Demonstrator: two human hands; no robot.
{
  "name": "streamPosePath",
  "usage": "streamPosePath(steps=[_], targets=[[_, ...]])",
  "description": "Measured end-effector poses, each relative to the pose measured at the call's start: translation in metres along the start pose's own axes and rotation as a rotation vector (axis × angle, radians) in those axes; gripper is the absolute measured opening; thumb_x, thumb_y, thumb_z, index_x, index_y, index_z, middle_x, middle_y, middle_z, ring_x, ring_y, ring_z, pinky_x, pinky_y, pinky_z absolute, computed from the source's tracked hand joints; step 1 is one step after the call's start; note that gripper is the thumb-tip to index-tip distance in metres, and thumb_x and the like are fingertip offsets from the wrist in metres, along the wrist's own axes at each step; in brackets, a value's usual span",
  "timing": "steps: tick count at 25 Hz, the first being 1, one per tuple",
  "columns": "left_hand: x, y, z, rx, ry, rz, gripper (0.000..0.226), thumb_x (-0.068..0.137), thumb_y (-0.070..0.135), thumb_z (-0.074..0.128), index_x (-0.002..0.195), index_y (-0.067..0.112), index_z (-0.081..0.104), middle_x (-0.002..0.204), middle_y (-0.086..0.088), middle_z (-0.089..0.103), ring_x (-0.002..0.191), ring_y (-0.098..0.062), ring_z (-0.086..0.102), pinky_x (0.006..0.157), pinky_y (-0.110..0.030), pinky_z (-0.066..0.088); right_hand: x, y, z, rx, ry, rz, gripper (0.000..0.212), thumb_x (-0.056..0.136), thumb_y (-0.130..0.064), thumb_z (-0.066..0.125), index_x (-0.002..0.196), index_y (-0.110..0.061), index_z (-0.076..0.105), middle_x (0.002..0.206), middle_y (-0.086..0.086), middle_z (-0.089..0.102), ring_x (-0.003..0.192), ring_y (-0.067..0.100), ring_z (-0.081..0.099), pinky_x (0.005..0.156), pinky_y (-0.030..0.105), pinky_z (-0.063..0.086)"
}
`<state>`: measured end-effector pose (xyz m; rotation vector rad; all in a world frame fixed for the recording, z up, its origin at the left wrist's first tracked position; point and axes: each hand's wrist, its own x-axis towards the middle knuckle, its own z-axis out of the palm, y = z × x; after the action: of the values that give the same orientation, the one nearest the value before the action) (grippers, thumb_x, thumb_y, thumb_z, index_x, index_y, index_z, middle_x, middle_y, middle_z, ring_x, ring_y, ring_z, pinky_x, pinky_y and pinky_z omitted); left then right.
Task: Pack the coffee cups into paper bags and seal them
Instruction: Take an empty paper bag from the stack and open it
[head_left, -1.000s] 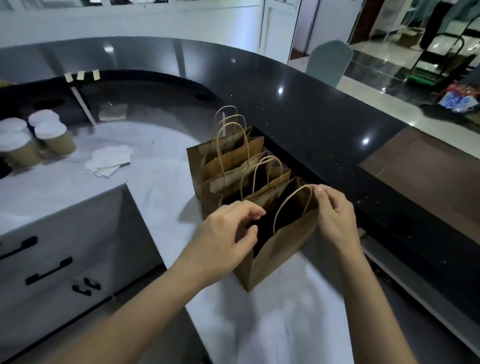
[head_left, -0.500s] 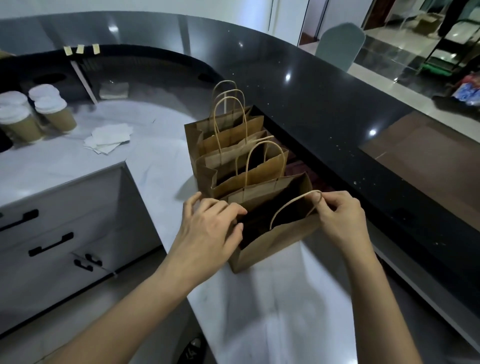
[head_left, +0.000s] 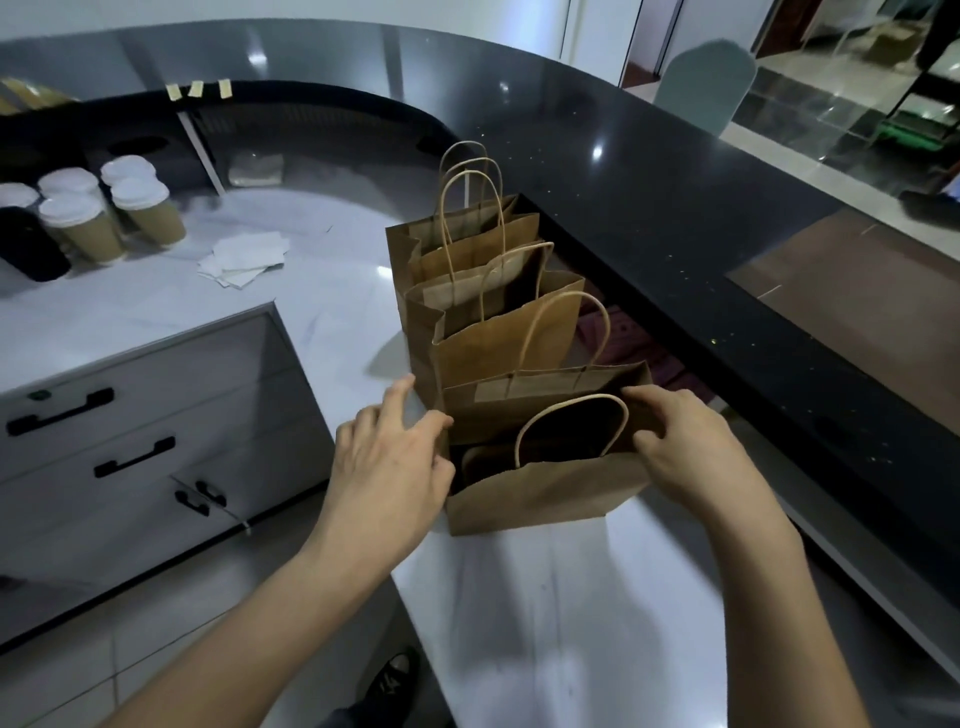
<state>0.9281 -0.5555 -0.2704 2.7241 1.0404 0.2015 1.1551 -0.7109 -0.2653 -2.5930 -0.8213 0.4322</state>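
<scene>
near bag: a brown paper bag (head_left: 545, 491) stands open on the white counter (head_left: 545, 623), right between the two hands. its top is wide open and the inside is dark, so what is in it cannot be made out.
left hand: the left hand (head_left: 387, 462) is at the left side of the near bag. its fingers are spread and mostly straight, touching the left edge of the bag. it does not wrap around anything.
right hand: the right hand (head_left: 680, 447) is on the right top edge of the near bag. its thumb and fingers pinch the paper rim there.
handle: a looped paper handle (head_left: 571, 415) sticks up from the front wall of the near bag, between the hands and closer to the right one.
other bags: more brown paper bags (head_left: 483, 312) stand in a row just past the hands, touching each other, with their handles up.
cups: paper coffee cups (head_left: 104, 218) with white lids stand in a bunch far off to the left of the left hand, well apart from the bags.
napkins: a small pile of white napkins (head_left: 244, 257) lies between the cups and the bags.
black ledge: a shiny black ledge (head_left: 701, 234) runs past the right hand.
drawers: grey drawers (head_left: 130, 415) with black handles are to the left of the left hand.
</scene>
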Motion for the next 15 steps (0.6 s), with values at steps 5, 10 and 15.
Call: streamPosePath(steps=[5, 10, 15], targets=[[-0.017, 0.001, 0.003, -0.170, -0.130, -0.017, 0.070, 0.092, 0.045, 0.053, 0.155, 0.030, 0.026, 0.152, 0.011, 0.038, 0.130, -0.022, 0.043, 0.105, -0.040, 0.038, -0.012, 0.001, 0.001, 0.007, -0.025, -0.025, 0.072, 0.089, -0.008, 0.064, 0.153, -0.032, 0.042, 0.161, -0.007, 0.035, 0.139, 0.022, 0.045, 0.102, 0.036, 0.044], [-0.033, -0.002, 0.005, -0.303, -0.187, -0.007, 0.094, 0.085, 0.054, 0.064, 0.158, 0.034, 0.009, 0.159, 0.018, 0.021, 0.138, -0.015, 0.037, 0.108, -0.034, 0.039, -0.027, 0.004, 0.001, 0.073, -0.079, -0.071, 0.093, 0.084, 0.000, 0.069, 0.160, -0.032, 0.026, 0.168, -0.016, 0.014, 0.149, 0.017, 0.034, 0.109, 0.030, 0.037], [-0.045, -0.005, -0.001, -0.352, -0.235, -0.011, 0.100, 0.082, 0.051, 0.067, 0.158, 0.039, 0.002, 0.159, 0.025, 0.014, 0.128, -0.006, 0.046, 0.095, -0.027, 0.039, -0.038, 0.006, 0.003, 0.129, -0.184, -0.106, 0.109, 0.082, 0.005, 0.071, 0.163, -0.033, 0.008, 0.166, -0.027, -0.008, 0.140, 0.022, 0.045, 0.099, 0.038, 0.052]])
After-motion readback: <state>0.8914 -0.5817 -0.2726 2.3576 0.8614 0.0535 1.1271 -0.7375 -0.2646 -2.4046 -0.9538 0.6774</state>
